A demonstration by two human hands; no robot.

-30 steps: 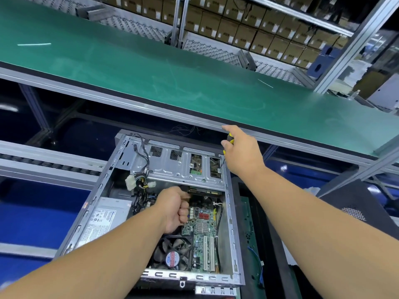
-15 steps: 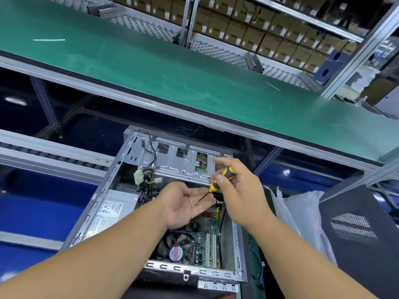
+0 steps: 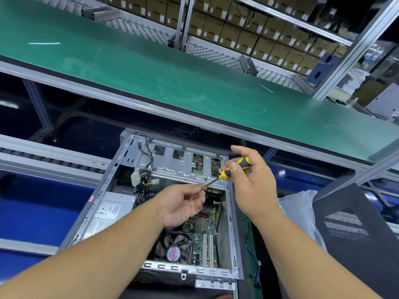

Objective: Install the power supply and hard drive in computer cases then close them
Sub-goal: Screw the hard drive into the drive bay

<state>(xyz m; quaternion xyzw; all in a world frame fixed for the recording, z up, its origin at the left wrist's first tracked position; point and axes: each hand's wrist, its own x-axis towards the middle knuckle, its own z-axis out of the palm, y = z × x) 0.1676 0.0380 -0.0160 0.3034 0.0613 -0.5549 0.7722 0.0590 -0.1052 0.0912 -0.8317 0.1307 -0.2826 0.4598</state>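
Open computer case (image 3: 129, 203) lies on its side below the green bench (image 3: 151, 67), PSU (image 3: 108, 212) seated at left, drive cage (image 3: 185, 167) at the far end. Stiff sheet metal w/ sharp edges, prob. heavy; hold by frame rails, not boards. Right hand (image 3: 250, 180) grips a screwdriver (image 3: 228, 171); left hand (image 3: 185, 201) fingers pinch at its tip, likely a screw, too small to tell.

Factory assembly line: conveyor belt (image 3: 172, 83), stacked cartons (image 3: 248, 37)

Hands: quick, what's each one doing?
Left hand: fingertips pinch at the screwdriver tip; a screw can't be told.
Right hand: grips the screwdriver handle.
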